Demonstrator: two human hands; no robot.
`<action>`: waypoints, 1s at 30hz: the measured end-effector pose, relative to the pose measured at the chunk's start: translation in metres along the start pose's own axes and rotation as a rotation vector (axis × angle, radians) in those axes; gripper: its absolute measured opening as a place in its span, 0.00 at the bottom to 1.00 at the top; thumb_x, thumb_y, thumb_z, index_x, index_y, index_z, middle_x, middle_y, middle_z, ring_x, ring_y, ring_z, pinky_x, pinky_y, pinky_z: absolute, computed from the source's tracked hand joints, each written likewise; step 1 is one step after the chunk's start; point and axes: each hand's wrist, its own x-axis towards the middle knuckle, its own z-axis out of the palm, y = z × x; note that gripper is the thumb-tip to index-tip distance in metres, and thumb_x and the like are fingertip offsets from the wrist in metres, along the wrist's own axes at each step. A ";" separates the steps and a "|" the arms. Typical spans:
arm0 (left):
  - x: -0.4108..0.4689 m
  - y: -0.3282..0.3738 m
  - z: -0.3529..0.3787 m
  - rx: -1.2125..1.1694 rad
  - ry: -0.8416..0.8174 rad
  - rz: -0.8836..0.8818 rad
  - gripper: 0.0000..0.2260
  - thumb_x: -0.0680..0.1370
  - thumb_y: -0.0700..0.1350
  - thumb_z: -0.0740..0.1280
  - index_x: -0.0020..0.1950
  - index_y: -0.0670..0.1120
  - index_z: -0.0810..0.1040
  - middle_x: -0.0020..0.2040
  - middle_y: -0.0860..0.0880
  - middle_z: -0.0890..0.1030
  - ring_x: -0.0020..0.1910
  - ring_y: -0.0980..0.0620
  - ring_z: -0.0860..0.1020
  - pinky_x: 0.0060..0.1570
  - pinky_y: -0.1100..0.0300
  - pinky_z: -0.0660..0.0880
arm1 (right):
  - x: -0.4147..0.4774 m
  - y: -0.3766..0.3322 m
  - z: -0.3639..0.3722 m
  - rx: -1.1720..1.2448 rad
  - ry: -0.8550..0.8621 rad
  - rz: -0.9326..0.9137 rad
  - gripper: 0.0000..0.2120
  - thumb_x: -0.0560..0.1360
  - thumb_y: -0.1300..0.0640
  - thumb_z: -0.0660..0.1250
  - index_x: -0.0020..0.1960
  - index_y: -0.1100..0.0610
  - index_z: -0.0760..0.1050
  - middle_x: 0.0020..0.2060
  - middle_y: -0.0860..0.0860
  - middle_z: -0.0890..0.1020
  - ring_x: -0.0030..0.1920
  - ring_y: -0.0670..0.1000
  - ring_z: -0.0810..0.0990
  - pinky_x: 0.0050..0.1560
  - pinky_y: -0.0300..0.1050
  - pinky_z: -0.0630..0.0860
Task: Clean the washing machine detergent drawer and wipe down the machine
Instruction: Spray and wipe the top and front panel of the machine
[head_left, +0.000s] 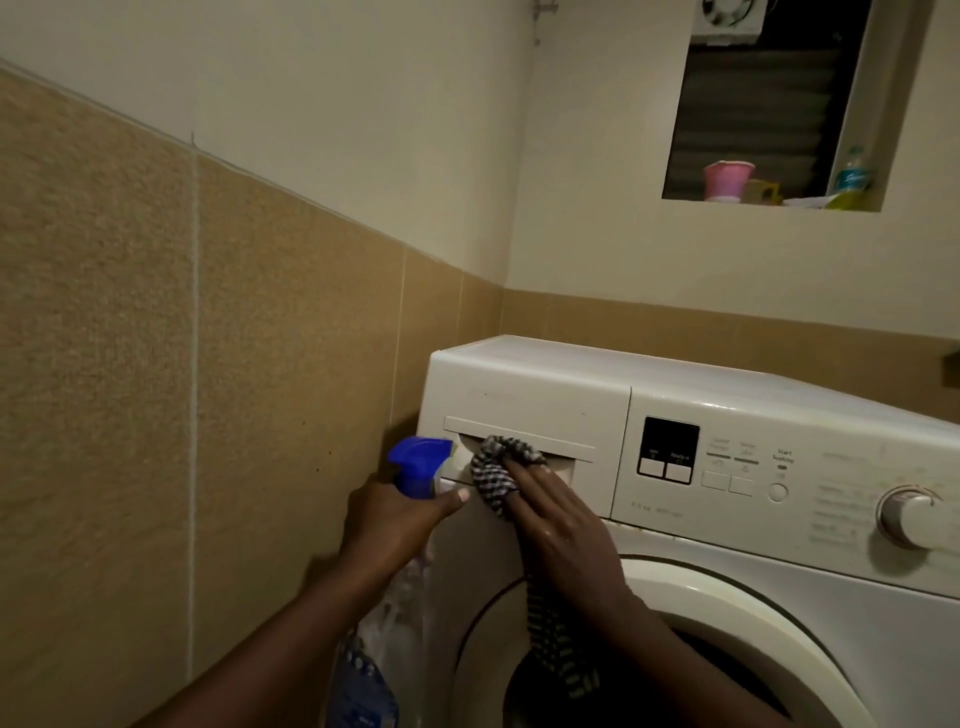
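Observation:
A white front-loading washing machine (727, 400) stands in the room's corner. Its detergent drawer (524, 410) is at the upper left of the front panel, closed. My right hand (561, 525) presses a black-and-white checked cloth (493, 475) into the drawer's handle recess; the cloth's tail hangs down under my wrist. My left hand (400, 514) grips a clear spray bottle with a blue trigger head (418, 460), held just left of the drawer with the nozzle toward it.
The round door (727, 608) fills the lower right. A display (670, 449), buttons and a dial (909, 517) sit right of the drawer. Tan tiled wall (156, 389) lies close on the left. A window ledge holds a pink cup (727, 179) and a bottle (852, 176).

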 end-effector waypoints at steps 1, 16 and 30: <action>-0.001 0.001 -0.002 -0.003 0.015 0.004 0.14 0.69 0.51 0.78 0.45 0.44 0.80 0.31 0.46 0.82 0.21 0.51 0.79 0.26 0.63 0.75 | 0.012 -0.006 0.004 0.009 -0.017 -0.037 0.24 0.74 0.58 0.62 0.70 0.58 0.71 0.71 0.56 0.70 0.69 0.56 0.72 0.65 0.51 0.74; -0.013 -0.006 -0.012 -0.042 -0.067 0.017 0.12 0.70 0.47 0.78 0.44 0.44 0.77 0.34 0.44 0.82 0.25 0.47 0.79 0.30 0.58 0.77 | -0.030 0.026 -0.012 -0.057 -0.012 -0.113 0.18 0.72 0.56 0.64 0.61 0.54 0.79 0.72 0.52 0.70 0.71 0.52 0.66 0.66 0.48 0.71; -0.007 -0.008 -0.020 -0.088 -0.072 0.027 0.14 0.71 0.48 0.77 0.49 0.43 0.77 0.37 0.46 0.82 0.21 0.54 0.78 0.32 0.59 0.77 | 0.004 0.005 -0.021 0.052 0.214 0.253 0.21 0.65 0.66 0.77 0.57 0.61 0.78 0.57 0.59 0.78 0.52 0.58 0.80 0.43 0.47 0.81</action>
